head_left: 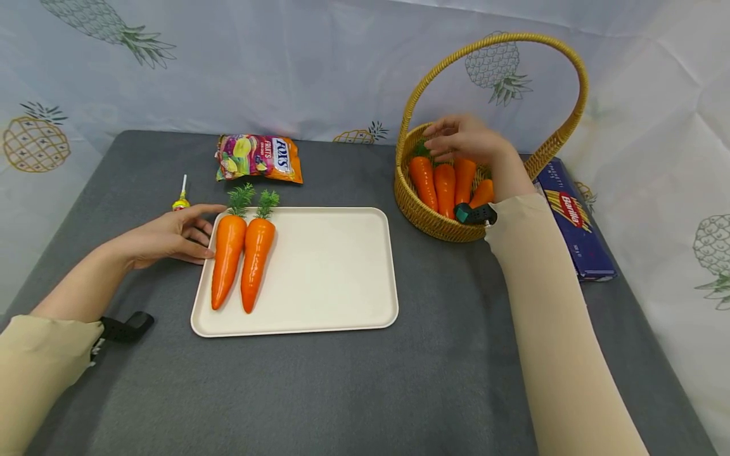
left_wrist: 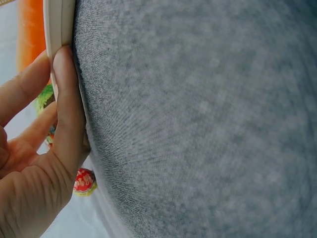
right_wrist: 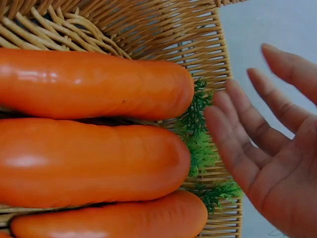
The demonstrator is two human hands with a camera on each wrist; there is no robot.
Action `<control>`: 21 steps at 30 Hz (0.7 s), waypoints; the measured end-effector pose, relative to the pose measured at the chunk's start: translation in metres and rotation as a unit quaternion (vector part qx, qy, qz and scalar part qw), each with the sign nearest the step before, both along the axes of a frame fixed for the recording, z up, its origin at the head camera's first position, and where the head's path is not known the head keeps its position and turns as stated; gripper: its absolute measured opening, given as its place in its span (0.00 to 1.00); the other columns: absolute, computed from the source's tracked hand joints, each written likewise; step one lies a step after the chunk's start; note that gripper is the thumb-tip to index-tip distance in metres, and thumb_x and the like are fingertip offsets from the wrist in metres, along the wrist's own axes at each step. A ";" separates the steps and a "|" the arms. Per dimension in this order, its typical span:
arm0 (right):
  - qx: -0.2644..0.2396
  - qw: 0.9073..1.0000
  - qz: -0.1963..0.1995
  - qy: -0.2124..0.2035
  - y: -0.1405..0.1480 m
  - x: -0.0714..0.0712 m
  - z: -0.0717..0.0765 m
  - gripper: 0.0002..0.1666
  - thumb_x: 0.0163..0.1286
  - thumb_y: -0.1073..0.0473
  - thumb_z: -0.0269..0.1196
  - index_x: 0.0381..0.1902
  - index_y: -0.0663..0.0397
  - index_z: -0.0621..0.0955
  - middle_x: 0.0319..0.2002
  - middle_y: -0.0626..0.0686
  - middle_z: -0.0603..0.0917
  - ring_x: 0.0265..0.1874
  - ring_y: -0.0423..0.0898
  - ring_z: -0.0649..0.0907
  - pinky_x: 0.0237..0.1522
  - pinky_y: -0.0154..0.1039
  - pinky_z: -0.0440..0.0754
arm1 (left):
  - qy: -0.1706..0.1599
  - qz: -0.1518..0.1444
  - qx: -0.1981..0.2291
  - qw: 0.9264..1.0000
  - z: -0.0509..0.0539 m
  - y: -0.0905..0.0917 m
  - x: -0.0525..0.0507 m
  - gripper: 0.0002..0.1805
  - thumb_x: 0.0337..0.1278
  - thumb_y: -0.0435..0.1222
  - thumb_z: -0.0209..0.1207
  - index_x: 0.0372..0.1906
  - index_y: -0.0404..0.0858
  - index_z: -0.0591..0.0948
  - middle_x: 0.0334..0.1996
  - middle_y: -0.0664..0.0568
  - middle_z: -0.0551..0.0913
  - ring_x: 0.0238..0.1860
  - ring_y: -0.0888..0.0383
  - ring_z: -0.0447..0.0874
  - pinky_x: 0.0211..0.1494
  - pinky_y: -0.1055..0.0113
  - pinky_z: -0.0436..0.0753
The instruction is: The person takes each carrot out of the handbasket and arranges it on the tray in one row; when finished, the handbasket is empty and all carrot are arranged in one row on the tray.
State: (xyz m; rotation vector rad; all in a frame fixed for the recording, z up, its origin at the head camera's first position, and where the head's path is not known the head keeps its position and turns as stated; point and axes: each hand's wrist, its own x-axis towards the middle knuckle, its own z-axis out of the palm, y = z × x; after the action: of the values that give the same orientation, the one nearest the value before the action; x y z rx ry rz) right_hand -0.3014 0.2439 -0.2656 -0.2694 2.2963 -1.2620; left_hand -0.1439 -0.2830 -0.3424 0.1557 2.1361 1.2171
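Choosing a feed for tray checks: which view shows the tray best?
Head: nearly the whole tray shows, with two carrots covering part of its left side. Left wrist catches only a strip of its edge by the left hand. Right wrist shows none of it.

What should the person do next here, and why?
Probably lower the right grip a little and close it gently round a carrot in the basket. The fingers look empty beside the leafy tops, two carrots already lie on the tray with bare room next to them, and the left grip holds its edge.
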 end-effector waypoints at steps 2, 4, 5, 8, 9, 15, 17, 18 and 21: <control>0.016 1.000 0.009 0.003 0.000 -0.001 -0.003 0.30 0.72 0.54 0.61 0.66 0.59 0.69 0.52 0.45 0.76 0.51 0.47 0.80 0.57 0.40 0.84 | 0.000 0.001 -0.002 1.000 0.000 0.000 0.000 0.50 0.59 0.30 0.64 0.79 0.40 0.46 0.47 0.46 0.68 0.41 0.65 0.81 0.46 0.65 0.89; 0.033 0.999 0.017 0.005 0.001 -0.002 -0.004 0.30 0.72 0.52 0.61 0.67 0.59 0.68 0.52 0.44 0.76 0.52 0.46 0.80 0.57 0.39 0.85 | 0.001 0.000 -0.001 1.000 -0.001 0.000 0.000 0.50 0.59 0.30 0.64 0.79 0.40 0.46 0.47 0.46 0.68 0.41 0.65 0.80 0.46 0.65 0.89; 0.040 0.999 0.020 0.005 0.001 -0.002 -0.004 0.31 0.72 0.52 0.61 0.67 0.59 0.68 0.52 0.44 0.76 0.52 0.46 0.80 0.57 0.39 0.84 | 0.001 0.000 -0.002 1.000 -0.001 0.000 -0.001 0.50 0.59 0.29 0.64 0.79 0.40 0.46 0.47 0.47 0.68 0.41 0.65 0.80 0.46 0.65 0.89; 0.063 0.998 0.031 0.005 0.001 -0.004 -0.004 0.31 0.72 0.50 0.60 0.67 0.58 0.68 0.54 0.44 0.75 0.54 0.46 0.79 0.59 0.39 0.84 | 0.001 -0.001 -0.001 1.000 -0.003 0.000 -0.002 0.49 0.60 0.29 0.63 0.79 0.40 0.45 0.47 0.48 0.68 0.41 0.66 0.80 0.45 0.66 0.89; 0.071 0.997 0.034 0.005 0.001 -0.004 -0.004 0.32 0.72 0.50 0.60 0.68 0.57 0.68 0.54 0.44 0.75 0.54 0.46 0.79 0.59 0.40 0.83 | 0.000 0.001 -0.003 1.000 -0.003 0.000 -0.002 0.50 0.60 0.29 0.63 0.79 0.40 0.45 0.46 0.48 0.68 0.41 0.66 0.80 0.45 0.66 0.89; 0.112 0.992 0.057 0.004 -0.001 -0.007 -0.005 0.30 0.73 0.51 0.59 0.68 0.56 0.68 0.64 0.52 0.72 0.58 0.49 0.78 0.62 0.43 0.81 | -0.001 0.001 -0.003 1.000 -0.002 0.001 -0.001 0.49 0.60 0.29 0.63 0.79 0.40 0.46 0.46 0.48 0.68 0.40 0.66 0.80 0.45 0.66 0.89; 0.119 0.991 0.062 0.003 -0.002 -0.007 -0.006 0.30 0.73 0.51 0.59 0.68 0.57 0.69 0.67 0.56 0.69 0.58 0.49 0.78 0.63 0.44 0.81 | -0.002 0.001 -0.003 1.000 -0.002 0.001 -0.001 0.49 0.60 0.29 0.63 0.79 0.40 0.46 0.46 0.48 0.68 0.40 0.66 0.80 0.45 0.66 0.89; 0.119 0.991 0.062 0.002 -0.003 -0.007 -0.007 0.30 0.73 0.52 0.59 0.68 0.58 0.69 0.68 0.57 0.68 0.58 0.49 0.78 0.64 0.45 0.80 | -0.003 0.001 -0.004 1.000 -0.002 0.001 -0.001 0.49 0.60 0.29 0.63 0.79 0.40 0.45 0.46 0.48 0.68 0.40 0.66 0.80 0.45 0.66 0.89; 0.127 0.990 0.063 0.002 -0.005 -0.008 -0.009 0.29 0.73 0.52 0.59 0.67 0.57 0.70 0.68 0.57 0.68 0.55 0.47 0.79 0.64 0.45 0.80 | -0.003 0.001 -0.005 1.000 -0.002 0.001 -0.001 0.49 0.61 0.29 0.63 0.79 0.40 0.45 0.46 0.48 0.68 0.40 0.66 0.80 0.45 0.66 0.89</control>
State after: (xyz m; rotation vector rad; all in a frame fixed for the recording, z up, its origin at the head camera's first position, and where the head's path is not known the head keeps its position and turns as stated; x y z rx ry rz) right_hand -0.3089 0.2392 -0.2744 -0.3208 2.3717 -0.8972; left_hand -0.1454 -0.2822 -0.3446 0.1449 2.1376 1.2053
